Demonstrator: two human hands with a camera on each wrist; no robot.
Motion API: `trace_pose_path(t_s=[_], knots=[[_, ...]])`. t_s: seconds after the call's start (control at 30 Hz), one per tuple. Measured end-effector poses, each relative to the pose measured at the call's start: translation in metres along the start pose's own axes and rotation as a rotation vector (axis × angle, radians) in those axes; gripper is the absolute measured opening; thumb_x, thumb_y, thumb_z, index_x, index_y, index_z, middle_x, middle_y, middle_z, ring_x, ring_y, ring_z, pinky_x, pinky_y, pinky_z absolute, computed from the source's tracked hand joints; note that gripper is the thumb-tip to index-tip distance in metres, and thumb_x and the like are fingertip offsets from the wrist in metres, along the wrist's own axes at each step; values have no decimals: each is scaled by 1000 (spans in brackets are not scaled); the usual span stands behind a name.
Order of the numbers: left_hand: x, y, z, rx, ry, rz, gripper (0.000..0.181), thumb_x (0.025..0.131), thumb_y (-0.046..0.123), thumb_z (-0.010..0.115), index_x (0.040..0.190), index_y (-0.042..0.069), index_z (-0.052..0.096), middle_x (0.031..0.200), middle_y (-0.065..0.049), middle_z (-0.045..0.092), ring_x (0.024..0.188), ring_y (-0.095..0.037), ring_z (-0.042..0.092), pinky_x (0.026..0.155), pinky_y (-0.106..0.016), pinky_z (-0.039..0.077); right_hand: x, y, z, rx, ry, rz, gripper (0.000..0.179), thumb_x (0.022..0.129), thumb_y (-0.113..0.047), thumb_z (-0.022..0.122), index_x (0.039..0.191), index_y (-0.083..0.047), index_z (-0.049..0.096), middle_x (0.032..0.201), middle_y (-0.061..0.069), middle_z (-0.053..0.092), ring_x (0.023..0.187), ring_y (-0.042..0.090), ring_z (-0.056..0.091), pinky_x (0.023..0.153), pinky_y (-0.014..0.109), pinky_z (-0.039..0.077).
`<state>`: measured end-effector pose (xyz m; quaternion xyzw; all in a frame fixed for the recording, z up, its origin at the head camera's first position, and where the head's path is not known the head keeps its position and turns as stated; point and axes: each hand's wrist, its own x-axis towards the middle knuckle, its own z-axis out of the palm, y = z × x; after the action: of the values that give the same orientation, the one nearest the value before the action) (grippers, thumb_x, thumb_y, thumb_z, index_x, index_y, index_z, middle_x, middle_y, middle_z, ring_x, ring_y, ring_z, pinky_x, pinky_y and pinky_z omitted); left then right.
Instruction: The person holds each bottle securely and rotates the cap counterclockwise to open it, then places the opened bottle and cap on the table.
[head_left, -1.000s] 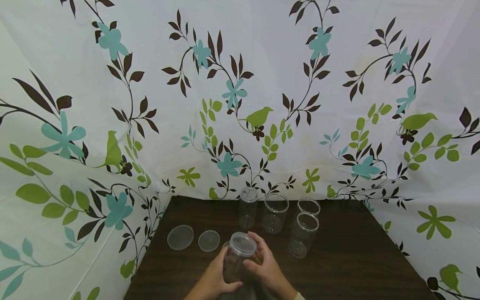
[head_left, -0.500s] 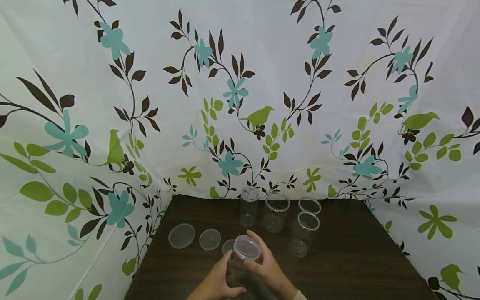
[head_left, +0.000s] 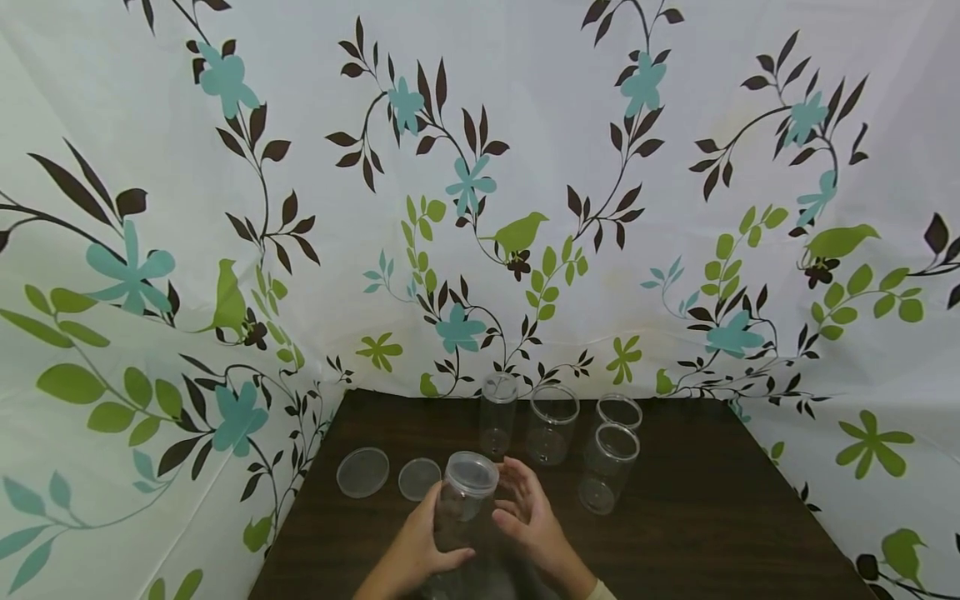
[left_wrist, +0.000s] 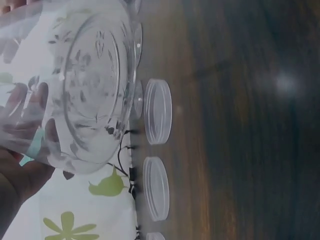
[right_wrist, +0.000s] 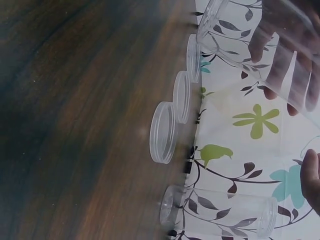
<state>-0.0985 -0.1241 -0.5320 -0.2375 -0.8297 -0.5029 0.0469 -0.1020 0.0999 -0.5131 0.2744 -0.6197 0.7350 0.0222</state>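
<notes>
A clear plastic jar [head_left: 459, 518], topped by a round translucent lid [head_left: 471, 473], is held upright in my left hand [head_left: 414, 537], with the thumb across its front. The left wrist view shows the jar's round base [left_wrist: 95, 87] raised over the table. Just right of the jar is my right hand [head_left: 534, 527], its fingers loosely bent and apart from the lid. Fingers [right_wrist: 280, 70] of the left hand show through the clear wall in the right wrist view.
On the dark wooden table [head_left: 697, 517] lie a larger lid [head_left: 363, 472] and a smaller lid [head_left: 419, 479]; another lid [right_wrist: 163, 132] is hidden from the head view. Behind stand a narrow jar [head_left: 497, 414], a wide jar [head_left: 551, 425] and two more jars [head_left: 607, 471] at right. A patterned curtain surrounds the table.
The jar has moved up and to the left with my left hand. My right hand, earlier gripping the jar near its lid, has let go and moved slightly away.
</notes>
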Motion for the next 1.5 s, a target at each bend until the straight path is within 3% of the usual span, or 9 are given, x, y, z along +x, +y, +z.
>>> trace_pose_path(t_s=[0.27, 0.53, 0.7, 0.93, 1.07, 1.17, 1.3, 1.4, 1.5], knots=[[1, -2, 1, 29, 16, 34, 94, 69, 23, 95, 143, -2, 42, 131, -9, 62, 115, -18, 61, 97, -37, 51, -1, -2, 2, -16, -17, 49, 67, 95, 1, 63, 150, 10, 26, 150, 35, 36, 131, 6, 47, 101, 30, 46], [-1, 3, 14, 57, -102, 108, 98, 73, 26, 92, 147, -5, 36, 139, -16, 56, 121, -27, 60, 102, -41, 49, 1, 0, 3, -1, -52, 54, 67, 96, -4, 65, 151, 8, 29, 148, 36, 37, 125, 15, 55, 100, 27, 47], [-2, 7, 16, 45, -104, 110, 97, 72, 24, 93, 147, -2, 36, 140, -15, 56, 124, -29, 58, 104, -41, 48, 1, -2, 4, 6, -48, 63, 65, 96, -3, 64, 150, 10, 29, 148, 36, 38, 124, 17, 56, 99, 28, 48], [-2, 8, 14, 17, -113, 107, 96, 74, 27, 92, 147, -1, 37, 137, -14, 57, 119, -20, 60, 99, -37, 51, 2, -2, 4, 6, -55, 43, 64, 97, -2, 62, 151, 6, 28, 151, 34, 36, 129, 16, 53, 102, 28, 45], [-2, 7, 10, -37, -137, 55, 94, 76, 26, 91, 147, -3, 35, 133, -14, 58, 115, -17, 61, 95, -35, 53, 2, -2, 5, 26, -49, 28, 70, 98, -1, 61, 153, 6, 19, 156, 36, 25, 135, 13, 46, 106, 27, 42], [-2, 7, 6, -28, -111, 9, 95, 76, 25, 91, 146, -6, 34, 132, -16, 59, 113, -21, 63, 94, -38, 53, 1, -3, 7, 35, -11, 57, 73, 98, -2, 61, 154, 6, 15, 157, 35, 23, 137, 8, 43, 105, 26, 42], [-2, 5, -1, 55, -14, -35, 99, 73, 26, 93, 145, -10, 35, 135, -21, 58, 117, -33, 61, 97, -48, 51, 0, -5, 8, 6, 39, 90, 71, 97, 0, 61, 153, 8, 19, 153, 31, 33, 133, 5, 46, 101, 29, 45], [-2, 3, -5, 74, 39, -55, 98, 71, 24, 94, 144, -8, 37, 134, -19, 59, 119, -35, 60, 98, -52, 49, -1, -5, 8, -17, 37, 74, 67, 96, 3, 60, 151, 10, 23, 148, 30, 39, 129, 8, 48, 100, 31, 47], [-2, 2, -6, 71, 47, -52, 97, 71, 24, 94, 144, -5, 38, 133, -16, 60, 118, -32, 61, 98, -49, 50, -1, -4, 8, -23, 13, 58, 65, 96, 3, 60, 150, 10, 24, 146, 31, 40, 129, 8, 48, 100, 33, 48]])
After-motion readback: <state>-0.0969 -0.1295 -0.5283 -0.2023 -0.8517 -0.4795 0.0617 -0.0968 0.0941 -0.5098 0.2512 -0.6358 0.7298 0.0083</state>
